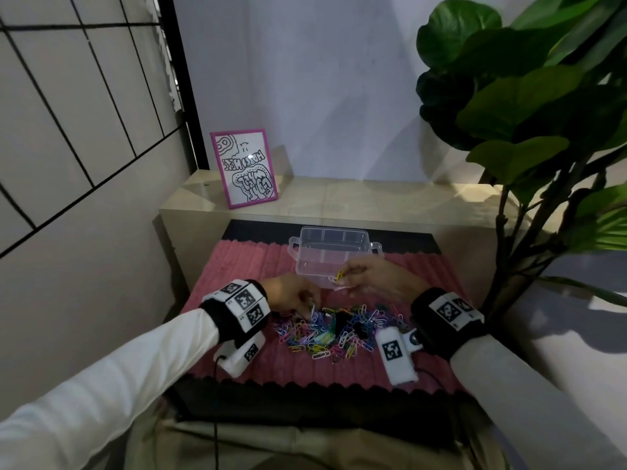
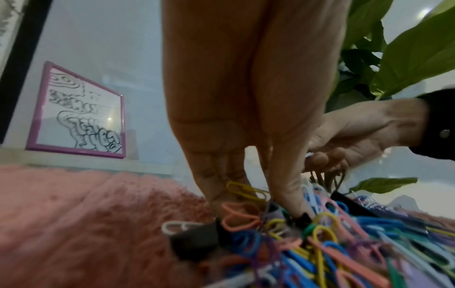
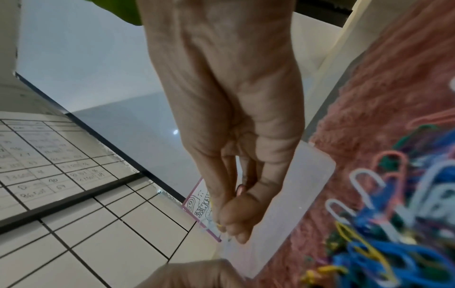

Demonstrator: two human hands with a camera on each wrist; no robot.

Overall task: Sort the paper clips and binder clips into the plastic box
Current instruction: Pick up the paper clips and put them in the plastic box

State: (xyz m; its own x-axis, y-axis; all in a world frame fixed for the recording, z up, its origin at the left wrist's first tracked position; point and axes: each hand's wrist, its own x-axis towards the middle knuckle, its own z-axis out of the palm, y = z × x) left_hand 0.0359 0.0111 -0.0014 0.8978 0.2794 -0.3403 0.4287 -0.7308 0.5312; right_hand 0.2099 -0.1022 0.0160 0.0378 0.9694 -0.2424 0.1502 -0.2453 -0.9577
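A heap of coloured paper clips (image 1: 339, 330) with black binder clips (image 1: 342, 322) lies on a pink mat. Behind it stands the clear plastic box (image 1: 307, 245). My left hand (image 1: 310, 312) reaches down into the heap's left side. In the left wrist view its fingers and thumb close around a yellow paper clip (image 2: 243, 190), beside a black binder clip (image 2: 197, 237). My right hand (image 1: 342, 278) hovers at the box's front rim, pinching a small bunch of paper clips (image 1: 339, 275). The right wrist view shows that pinch (image 3: 229, 228) beside the box (image 3: 295, 194).
The pink ribbed mat (image 1: 258, 266) covers a dark table. A pink-framed drawing (image 1: 244, 167) leans on the beige ledge behind. A large leafy plant (image 1: 529, 106) overhangs the right side. A tiled wall (image 1: 68, 130) stands at the left.
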